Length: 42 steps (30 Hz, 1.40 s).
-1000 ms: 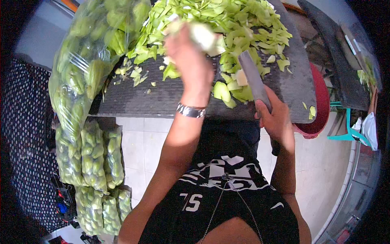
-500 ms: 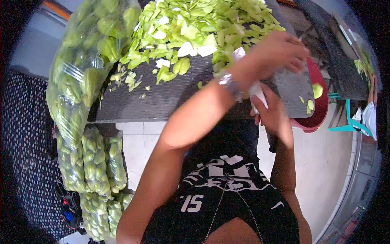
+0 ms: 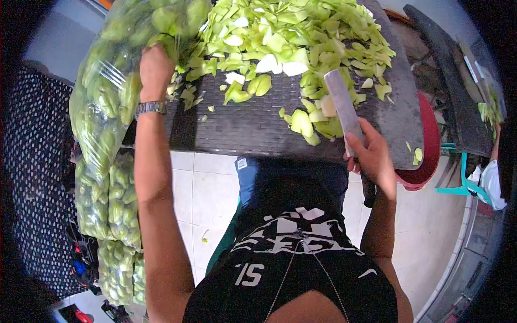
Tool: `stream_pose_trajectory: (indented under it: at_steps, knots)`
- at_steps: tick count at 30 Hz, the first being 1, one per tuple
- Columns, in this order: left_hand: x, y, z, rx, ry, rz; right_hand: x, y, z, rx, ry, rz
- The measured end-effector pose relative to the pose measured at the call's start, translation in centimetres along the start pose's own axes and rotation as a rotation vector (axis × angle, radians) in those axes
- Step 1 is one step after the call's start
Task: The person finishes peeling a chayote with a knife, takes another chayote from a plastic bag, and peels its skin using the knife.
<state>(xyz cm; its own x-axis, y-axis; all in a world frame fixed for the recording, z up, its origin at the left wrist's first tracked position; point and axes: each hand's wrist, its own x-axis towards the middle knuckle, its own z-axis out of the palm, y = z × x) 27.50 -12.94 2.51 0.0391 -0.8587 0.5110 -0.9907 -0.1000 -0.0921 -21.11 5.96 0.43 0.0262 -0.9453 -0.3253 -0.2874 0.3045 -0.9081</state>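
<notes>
My left hand (image 3: 156,70), with a metal watch on its wrist, reaches to the opening of a large clear bag (image 3: 110,142) of green chayotes. Its fingers curl on a chayote (image 3: 163,42) at the bag's edge, partly hidden by the hand. My right hand (image 3: 370,153) grips a knife (image 3: 342,102) near the table's front edge. The broad blade points away from me, over sliced green pieces (image 3: 302,124). Past it, a big heap of thin green slices (image 3: 274,37) covers the far part of the dark woven table (image 3: 237,124).
Several more bags of chayotes (image 3: 123,215) stand on the floor at the left. A red tub (image 3: 428,156) sits beneath the table's right corner. Further right is a teal stool (image 3: 464,172). Patterned dark cloth (image 3: 35,177) hangs at far left.
My left hand has swung from the right side of the table across to the bag at left. Cut pieces now lie beside the knife, which my right hand still holds.
</notes>
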Motion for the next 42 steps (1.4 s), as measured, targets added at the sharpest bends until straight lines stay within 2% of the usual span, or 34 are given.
stream_pose_trajectory:
  at_steps: [2,5,9,12,15,18,21,22,25,26,29,30,33,34,36,37,38,39,40,41,42]
  knots:
    - [0.8,0.2,-0.8,0.048,-0.216,0.107,0.1,0.5,-0.2,0.003,-0.016,-0.034]
    - [1.8,-1.1,-1.1,0.253,-0.132,0.535,-0.1,0.5,-0.1,0.019,-0.003,-0.048]
    - [2.2,-1.7,-1.7,0.366,-0.298,0.549,0.1,0.7,-0.2,0.002,-0.016,-0.069]
    - [2.8,-1.8,-1.7,0.38,-0.294,0.529,0.0,1.0,-0.3,0.0,-0.022,-0.085]
    - [3.7,-2.4,-1.7,0.168,-0.278,0.576,-0.1,1.3,-0.4,0.004,-0.022,-0.091]
    - [5.5,-3.3,-2.5,-0.111,-0.34,0.646,0.0,1.3,-0.4,0.014,-0.026,-0.084]
    - [5.3,-2.9,-3.8,-0.693,-0.548,0.338,0.3,1.0,-0.6,0.007,-0.045,-0.076]
    - [4.9,-2.6,-4.5,-0.805,-0.554,0.283,0.3,1.0,-0.7,0.029,-0.053,-0.072]
    - [3.2,-2.3,-6.3,-1.055,-0.411,0.076,0.3,1.2,-1.2,0.066,-0.094,-0.045]
    - [2.9,-2.0,-7.6,-0.997,-0.376,-0.041,0.5,1.2,-1.4,0.074,-0.109,-0.04]
    - [1.7,0.0,-10.3,-1.235,-0.014,-0.158,0.4,1.1,-1.6,0.151,-0.111,-0.039]
    - [2.3,-0.3,-10.5,-1.356,0.012,-0.151,0.4,1.2,-1.6,0.157,-0.097,-0.049]
    - [0.2,1.6,-9.6,-2.015,0.37,-0.253,0.3,1.7,-1.3,0.186,-0.061,-0.052]
    - [-0.7,3.0,-9.6,-2.291,0.346,-0.48,0.3,1.7,-1.2,0.202,-0.05,-0.038]
    - [-2.6,4.1,-6.9,-2.99,0.01,-0.267,0.5,1.7,-1.2,0.233,-0.041,-0.038]
    - [-4.5,8.3,-8.8,-2.991,0.129,-0.565,0.6,1.7,-1.3,0.249,-0.041,-0.05]
    - [-6.2,9.7,-8.7,-3.475,-0.308,-0.529,0.6,1.8,-1.4,0.265,-0.039,-0.062]
    - [-8.0,11.5,-8.4,-3.578,-0.229,-0.459,0.5,1.5,-1.6,0.334,-0.023,-0.053]
    - [-9.0,11.6,-7.3,-3.403,-0.253,-0.388,0.3,1.1,-1.9,0.404,-0.007,-0.043]
    - [-10.1,12.9,-6.8,-3.015,-0.219,-0.183,0.1,0.9,-2.0,0.476,0.009,-0.034]
    - [-11.4,14.0,-8.5,-3.137,-0.524,-0.482,0.3,1.0,-2.3,0.647,-0.017,-0.041]
